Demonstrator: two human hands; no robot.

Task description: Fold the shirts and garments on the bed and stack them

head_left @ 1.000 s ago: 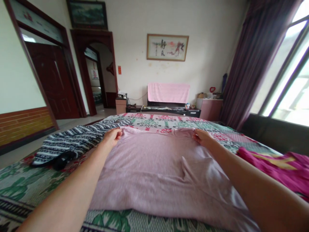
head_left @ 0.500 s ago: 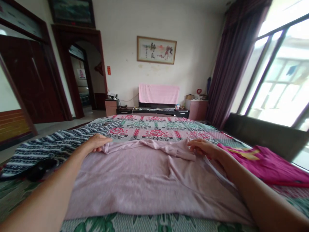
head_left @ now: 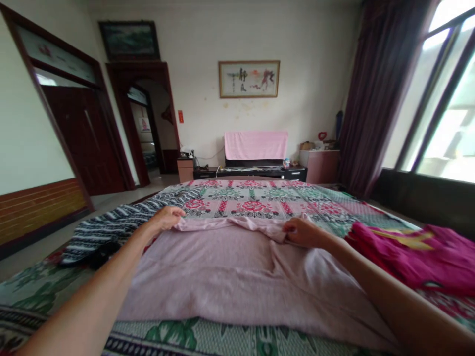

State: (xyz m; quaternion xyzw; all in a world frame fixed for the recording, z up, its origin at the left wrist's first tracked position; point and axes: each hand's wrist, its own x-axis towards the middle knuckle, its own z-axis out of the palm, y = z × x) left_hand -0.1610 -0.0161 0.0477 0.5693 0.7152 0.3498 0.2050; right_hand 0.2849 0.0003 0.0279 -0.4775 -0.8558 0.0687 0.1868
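A pale pink-mauve garment (head_left: 222,274), whose exact kind I cannot make out, lies spread across the patterned bed cover in front of me. Its far edge is bunched into a loose fold. My left hand (head_left: 168,218) pinches the far left corner of the cloth. On the other side, my right hand (head_left: 302,231) is closed on the folded far edge toward the right. Between the hands the edge runs slightly slack, while the near part rests flat with soft wrinkles. My right forearm covers part of the garment's right side.
A black-and-white patterned cloth (head_left: 122,220) lies to the left with a dark item beside it. At the right is a bright magenta garment (head_left: 411,252) with yellow trim. The flowered bed cover (head_left: 252,195) stretches toward a low TV cabinet (head_left: 297,174).
My right hand has closed on the far edge, and the fold there is gathered more tightly. The left hand keeps its pinch. My view has turned slightly left.
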